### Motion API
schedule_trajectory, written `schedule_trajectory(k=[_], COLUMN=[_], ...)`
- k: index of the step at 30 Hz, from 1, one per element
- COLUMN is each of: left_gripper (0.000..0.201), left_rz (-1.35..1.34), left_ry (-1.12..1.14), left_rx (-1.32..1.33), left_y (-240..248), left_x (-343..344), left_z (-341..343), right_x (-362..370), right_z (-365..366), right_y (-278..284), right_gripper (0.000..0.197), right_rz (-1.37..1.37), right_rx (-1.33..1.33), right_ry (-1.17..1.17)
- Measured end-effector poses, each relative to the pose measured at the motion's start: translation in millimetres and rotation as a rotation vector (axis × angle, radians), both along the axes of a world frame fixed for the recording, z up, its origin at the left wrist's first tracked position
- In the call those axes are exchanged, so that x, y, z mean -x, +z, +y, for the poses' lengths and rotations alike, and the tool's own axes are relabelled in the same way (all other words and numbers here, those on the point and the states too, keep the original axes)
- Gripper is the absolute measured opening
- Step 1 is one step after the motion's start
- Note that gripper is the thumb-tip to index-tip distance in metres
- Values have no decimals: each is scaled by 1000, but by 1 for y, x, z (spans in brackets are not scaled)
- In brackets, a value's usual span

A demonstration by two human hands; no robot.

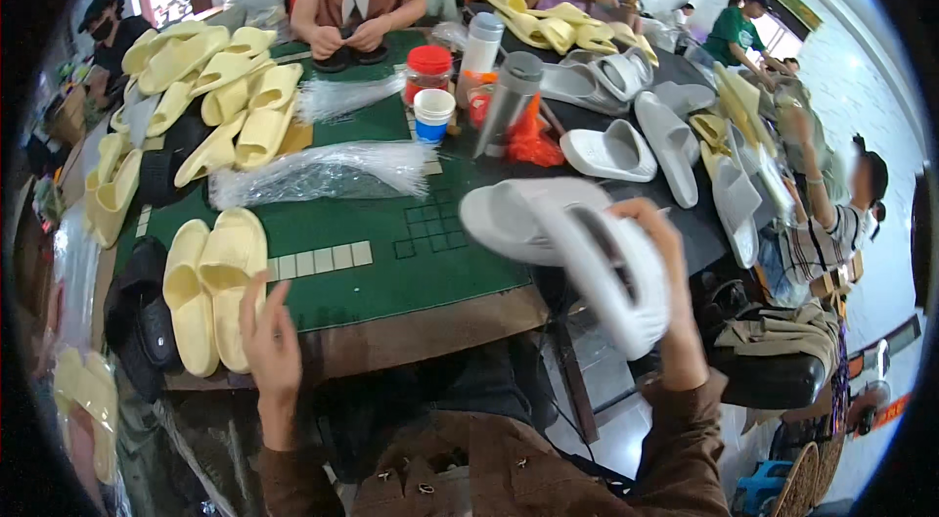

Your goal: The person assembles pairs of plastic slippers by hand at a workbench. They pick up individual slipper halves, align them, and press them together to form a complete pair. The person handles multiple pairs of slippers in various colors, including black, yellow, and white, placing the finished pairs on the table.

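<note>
My right hand is closed round a light grey slipper, tilted with its toe strap toward me, above the table's front edge. A second grey slipper shows just behind it; whether it rests on the table or hangs from the same hand I cannot tell. My left hand is empty, fingers stretched and apart, beside a pair of pale yellow slippers lying side by side on the green mat. Black slippers lie left of that pair.
Clear plastic bags lie mid-table. Behind stand a red-lidded jar, a white-and-blue cup and a grey bottle. Yellow slippers pile at left, grey slippers at right. Co-workers sit around; a black stool stands right.
</note>
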State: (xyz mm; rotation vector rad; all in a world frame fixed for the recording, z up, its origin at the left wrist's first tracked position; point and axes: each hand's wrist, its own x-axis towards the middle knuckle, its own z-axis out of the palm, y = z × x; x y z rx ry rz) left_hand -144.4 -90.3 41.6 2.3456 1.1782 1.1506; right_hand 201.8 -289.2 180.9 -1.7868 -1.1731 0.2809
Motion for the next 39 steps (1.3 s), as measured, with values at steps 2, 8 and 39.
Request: schedule_trajectory(k=[2, 8, 39], left_gripper=[30, 35, 56], left_rz=[-24, -271, 115], left_ry=[-84, -167, -44], left_rx=[-6, 168, 53], left_y=[2, 0, -26], left_x=[-9, -27, -35], left_z=[-11, -33, -28], right_x=[24, 80, -15], right_z=[25, 98, 18], right_y=[-23, -115, -121], right_gripper=[28, 50, 20], right_rz=[-28, -41, 34], right_rx=[-64, -106, -79], right_ry=[67, 145, -59])
